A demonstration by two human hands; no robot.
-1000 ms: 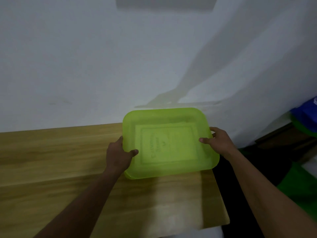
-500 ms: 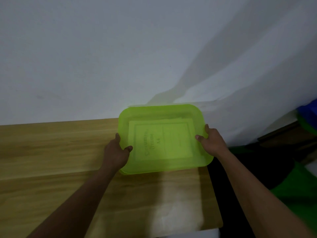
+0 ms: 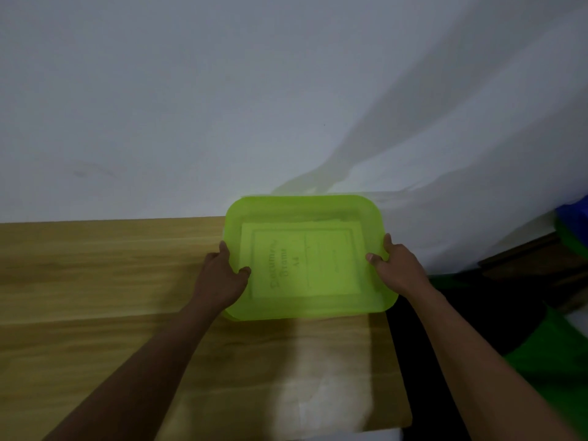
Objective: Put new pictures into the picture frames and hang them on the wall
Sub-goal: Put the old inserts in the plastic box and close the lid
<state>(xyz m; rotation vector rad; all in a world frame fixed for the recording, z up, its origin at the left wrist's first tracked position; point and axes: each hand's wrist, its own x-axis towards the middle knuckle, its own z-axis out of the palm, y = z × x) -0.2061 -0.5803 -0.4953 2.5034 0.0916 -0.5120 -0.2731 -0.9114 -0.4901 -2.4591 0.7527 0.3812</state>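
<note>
A see-through green tub (image 3: pixel 311 308) has a picture frame (image 3: pixel 305 262) lying flat inside it. The sheet in the frame has writing on it, turned sideways. The letters "A4" can be read. The bigger words beside them are blurry and look like "Document Frame", but that is not sure. There is a box with thin lines on the sheet's right half, too small to read.

The left hand (image 3: pixel 219 278) grips the tub's left side. Its thumb is hooked over the rim and points inside, and its fingers curl round the outside. The right hand (image 3: pixel 399 270) grips the right side the same way, thumb inside and fingers round the outer wall. Both arms reach out straight in front of the person.

The tub is at the far right end of a wooden table (image 3: pixel 95 281), close to the white wall (image 3: pixel 222 90). Its right corner sticks out past the table's edge. You cannot tell if it rests on the table or is held just above it.

Off to the right are a blue thing (image 3: pixel 572 211) and something green (image 3: pixel 556 361) lower down.
</note>
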